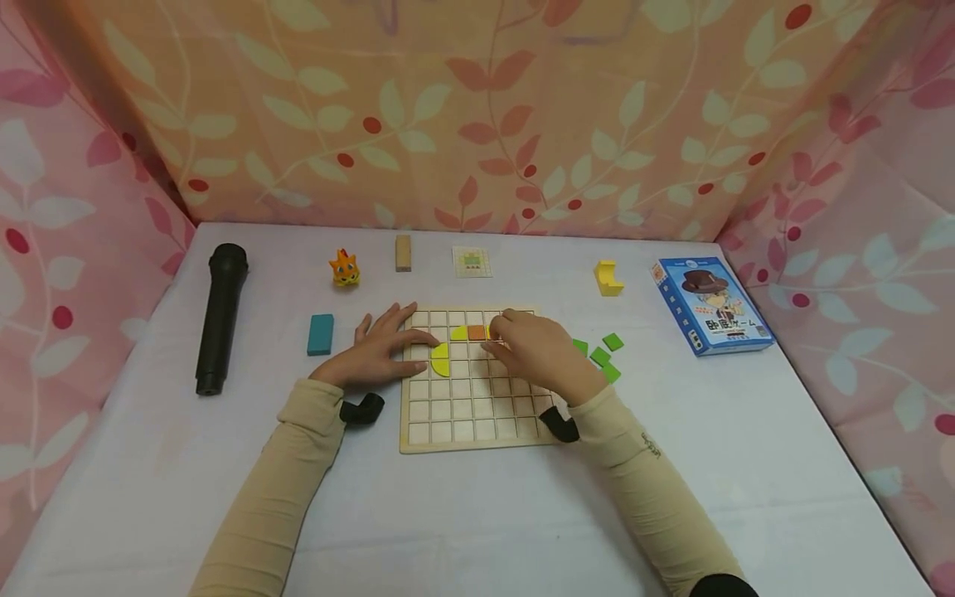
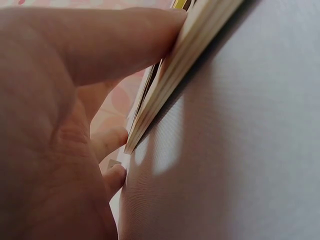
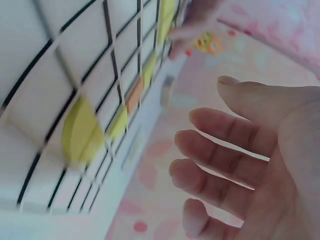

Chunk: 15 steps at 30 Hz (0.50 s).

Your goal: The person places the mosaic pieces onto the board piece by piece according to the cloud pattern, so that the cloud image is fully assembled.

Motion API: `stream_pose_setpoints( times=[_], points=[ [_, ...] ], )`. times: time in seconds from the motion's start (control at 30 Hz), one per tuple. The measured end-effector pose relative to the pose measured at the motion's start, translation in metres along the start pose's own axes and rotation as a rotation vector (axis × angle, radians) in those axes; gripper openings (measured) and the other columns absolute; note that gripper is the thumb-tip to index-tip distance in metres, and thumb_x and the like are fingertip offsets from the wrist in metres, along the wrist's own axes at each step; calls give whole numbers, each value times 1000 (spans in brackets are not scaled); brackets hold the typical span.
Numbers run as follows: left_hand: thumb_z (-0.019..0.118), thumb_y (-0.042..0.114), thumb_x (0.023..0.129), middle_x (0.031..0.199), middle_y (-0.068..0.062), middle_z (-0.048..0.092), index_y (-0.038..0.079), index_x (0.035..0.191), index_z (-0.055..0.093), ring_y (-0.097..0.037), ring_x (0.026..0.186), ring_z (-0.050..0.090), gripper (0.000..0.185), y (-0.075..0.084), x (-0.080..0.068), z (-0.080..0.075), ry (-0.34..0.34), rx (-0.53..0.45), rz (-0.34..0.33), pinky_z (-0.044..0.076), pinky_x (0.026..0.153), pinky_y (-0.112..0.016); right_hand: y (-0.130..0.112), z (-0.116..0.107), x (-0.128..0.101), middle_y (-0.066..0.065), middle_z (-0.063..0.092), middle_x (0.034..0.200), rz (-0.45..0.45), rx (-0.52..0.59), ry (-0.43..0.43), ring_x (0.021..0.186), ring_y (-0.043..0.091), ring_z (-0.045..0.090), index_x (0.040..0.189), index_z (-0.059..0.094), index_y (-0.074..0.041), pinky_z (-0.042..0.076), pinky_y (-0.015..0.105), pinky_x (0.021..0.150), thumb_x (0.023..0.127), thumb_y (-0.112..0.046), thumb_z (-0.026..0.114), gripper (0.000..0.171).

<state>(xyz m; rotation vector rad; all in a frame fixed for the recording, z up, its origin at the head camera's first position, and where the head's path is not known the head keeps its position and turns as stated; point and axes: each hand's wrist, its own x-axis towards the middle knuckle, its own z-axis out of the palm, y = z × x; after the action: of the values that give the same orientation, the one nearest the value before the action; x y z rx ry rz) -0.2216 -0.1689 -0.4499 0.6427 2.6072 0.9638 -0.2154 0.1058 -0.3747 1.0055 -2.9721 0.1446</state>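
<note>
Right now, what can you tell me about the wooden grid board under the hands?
The wooden grid board is a pale, square tray of small square cells, lying flat on the white table. Yellow curved pieces and an orange tile sit in its upper cells; the rest visible are bare. The left hand rests flat at its left edge, fingers on the rim. The right hand hovers over or touches its upper right cells.

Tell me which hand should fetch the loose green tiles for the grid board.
Right hand: the green tiles lie just beside it, while the left hand rests at the grid board's far edge.
</note>
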Motion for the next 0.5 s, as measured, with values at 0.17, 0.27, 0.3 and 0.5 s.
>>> stream_pose_setpoints(
  times=[0.17,0.27,0.3,0.5],
  points=[
    [63,42,90,162,-7,5,38,123,59,-32,147,-10,34,-1,2,2,-5,11,6,-13,109,-62,29,-15,-28,0,63,94,118,42,5,74,14,57,102,63,-12,51,32,64,93,-34,63,24],
    [62,44,90,162,-7,4,38,124,59,-33,147,-9,34,-3,4,3,-6,29,14,-12,109,-63,52,-21,-42,4,64,97,234,57,-30,80,18,59,105,63,-10,53,36,70,94,-35,61,28],
    [62,44,90,162,-7,5,38,124,59,-33,147,-9,34,-3,4,3,-5,30,14,-12,109,-63,60,-22,-46,5,64,99,271,63,-56,81,19,60,107,63,-9,53,38,71,94,-35,61,29],
    [62,44,90,162,-8,5,37,124,59,-33,147,-8,35,-3,2,2,4,30,7,-12,109,-63,103,-16,-60,17,61,108,411,103,-262,85,24,57,119,58,0,51,44,79,94,-26,61,36]
  ],
)
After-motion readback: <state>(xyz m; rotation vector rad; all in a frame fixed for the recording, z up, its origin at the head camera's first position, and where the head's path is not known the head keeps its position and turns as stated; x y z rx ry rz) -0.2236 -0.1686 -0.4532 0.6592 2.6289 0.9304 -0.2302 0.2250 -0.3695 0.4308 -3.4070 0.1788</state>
